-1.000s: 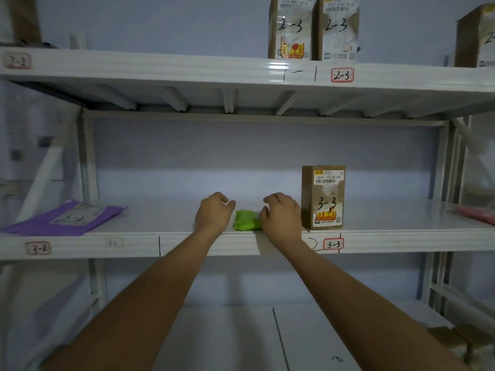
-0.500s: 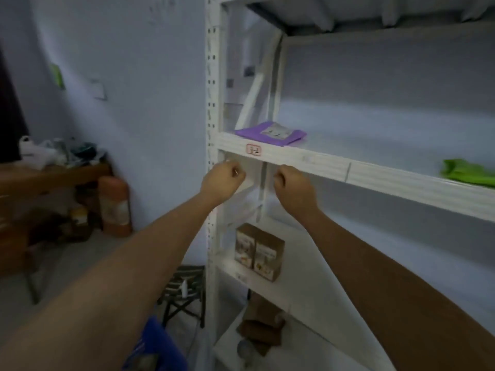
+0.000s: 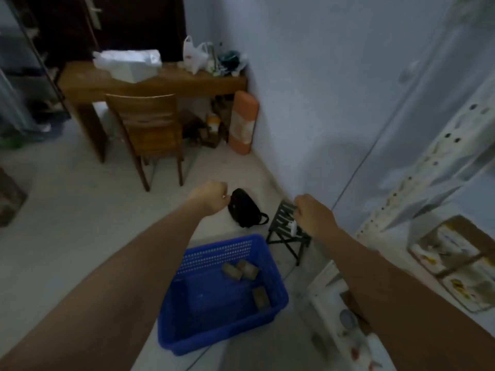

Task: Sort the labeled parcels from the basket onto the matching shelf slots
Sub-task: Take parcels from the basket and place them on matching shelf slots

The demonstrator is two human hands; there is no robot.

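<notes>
Now the view has swung away from the shelf point(image 3: 439, 167) and down to the blue basket point(image 3: 203, 336) on the floor. A second ago both hands were at the middle tier setting down a green parcel; that one is out of sight now, left up there, so the person is turning back for the next.

Left hand point(image 3: 211, 197) and right hand point(image 3: 312, 216) hang out in front, above and beyond the basket, fingers curled under and holding nothing that I can see — though the backs face me and the picture is smeared, so the palms are hidden.

Three brown parcels point(image 3: 241, 270) remain in the basket: two together near the far wall, one toward the right side. Their labels cannot be read from here.

Only the shelf's post and a corner of a lower tier show at the right edge — blurred boxes there, no slot tags legible. A small stool point(image 3: 282, 231) stands just beyond the basket.
</notes>
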